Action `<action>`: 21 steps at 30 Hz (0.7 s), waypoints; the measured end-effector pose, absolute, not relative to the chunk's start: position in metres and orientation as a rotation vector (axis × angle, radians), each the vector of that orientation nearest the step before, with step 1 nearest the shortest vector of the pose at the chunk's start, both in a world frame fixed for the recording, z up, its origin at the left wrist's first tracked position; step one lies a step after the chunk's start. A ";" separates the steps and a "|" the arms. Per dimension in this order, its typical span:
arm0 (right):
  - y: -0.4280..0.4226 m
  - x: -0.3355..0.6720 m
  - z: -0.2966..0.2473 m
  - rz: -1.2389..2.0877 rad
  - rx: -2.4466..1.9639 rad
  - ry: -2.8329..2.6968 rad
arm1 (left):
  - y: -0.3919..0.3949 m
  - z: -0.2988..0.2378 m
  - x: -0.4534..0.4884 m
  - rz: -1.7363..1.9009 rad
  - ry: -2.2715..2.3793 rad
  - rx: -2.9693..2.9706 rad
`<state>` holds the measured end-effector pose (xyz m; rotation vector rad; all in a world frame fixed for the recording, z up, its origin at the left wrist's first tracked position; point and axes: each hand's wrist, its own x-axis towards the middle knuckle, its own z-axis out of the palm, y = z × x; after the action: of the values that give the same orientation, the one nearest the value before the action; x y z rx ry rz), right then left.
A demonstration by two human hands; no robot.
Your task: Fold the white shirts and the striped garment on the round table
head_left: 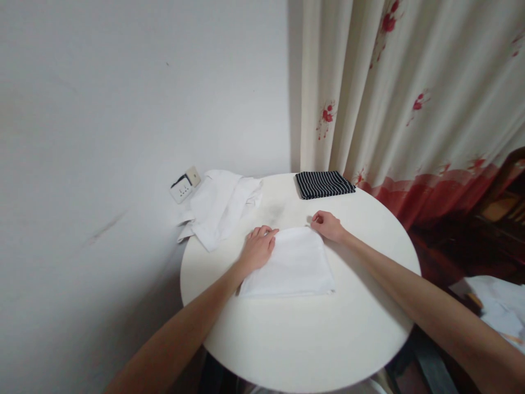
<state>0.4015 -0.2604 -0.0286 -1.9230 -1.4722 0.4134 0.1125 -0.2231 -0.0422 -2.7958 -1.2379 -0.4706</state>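
Note:
A folded white cloth (293,265) lies flat in the middle of the round white table (311,339). Over its far left edge rests my left hand (259,247), palm down, with the fingers stretched out and a little apart. At the far right corner is my right hand (327,225), its fingers curled into a pinch at the cloth's edge. The fingertips partly hide that edge. Farther back, a crumpled white cloth (221,202) spreads over the table's left rim, and a folded black-and-white striped cloth (324,184) lies near the curtain.
A plain wall (143,109) with a power socket (181,190) borders the table on the left. Behind stands a flowered curtain (369,109) with a red hem. At right are a dark wooden chair (504,202) and a white heap of fabric (496,303).

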 end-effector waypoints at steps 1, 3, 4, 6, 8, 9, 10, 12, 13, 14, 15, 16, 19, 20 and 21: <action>-0.264 0.399 -0.023 0.319 -2.014 -1.431 | -0.223 -0.042 0.113 -0.470 -1.241 -2.794; -0.274 0.385 -0.011 0.161 -2.095 -1.469 | -0.224 -0.041 0.113 -0.461 -1.244 -2.792; -0.282 0.373 -0.006 0.108 -2.070 -1.570 | -0.224 -0.040 0.113 -0.453 -1.242 -2.793; -0.301 0.343 -0.001 0.064 -1.944 -1.877 | -0.225 -0.039 0.113 -0.434 -1.236 -2.799; -0.321 0.312 -0.002 0.050 -1.856 -2.122 | -0.226 -0.038 0.113 -0.420 -1.240 -2.806; -0.330 0.300 -0.004 0.082 -1.861 -2.193 | -0.226 -0.038 0.113 -0.419 -1.248 -2.810; -0.337 0.292 -0.007 0.120 -1.883 -2.232 | -0.226 -0.038 0.113 -0.420 -1.254 -2.813; -0.346 0.290 -0.012 0.194 -1.969 -2.228 | -0.225 -0.038 0.113 -0.421 -1.264 -2.815; -0.348 0.297 -0.014 0.218 -2.016 -2.200 | -0.225 -0.038 0.113 -0.419 -1.266 -2.813; -0.349 0.307 -0.015 0.232 -2.062 -2.159 | -0.225 -0.038 0.113 -0.417 -1.267 -2.809; -0.350 0.319 -0.015 0.237 -2.107 -2.109 | -0.225 -0.038 0.113 -0.416 -1.269 -2.806; -0.350 0.332 -0.015 0.232 -2.151 -2.052 | -0.225 -0.038 0.114 -0.415 -1.270 -2.805; -0.349 0.365 -0.010 0.169 -2.270 -1.836 | -0.225 -0.038 0.114 -0.418 -1.269 -2.806; -0.349 0.370 -0.008 0.140 -2.287 -1.770 | -0.225 -0.038 0.114 -0.420 -1.267 -2.802; -0.350 0.371 -0.005 0.114 -2.278 -1.728 | -0.225 -0.038 0.114 -0.422 -1.261 -2.798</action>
<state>0.3712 -0.3501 -0.0054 -2.2777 -1.7279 0.1140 0.1144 -0.2248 -0.0384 -2.7981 -1.2611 -0.4219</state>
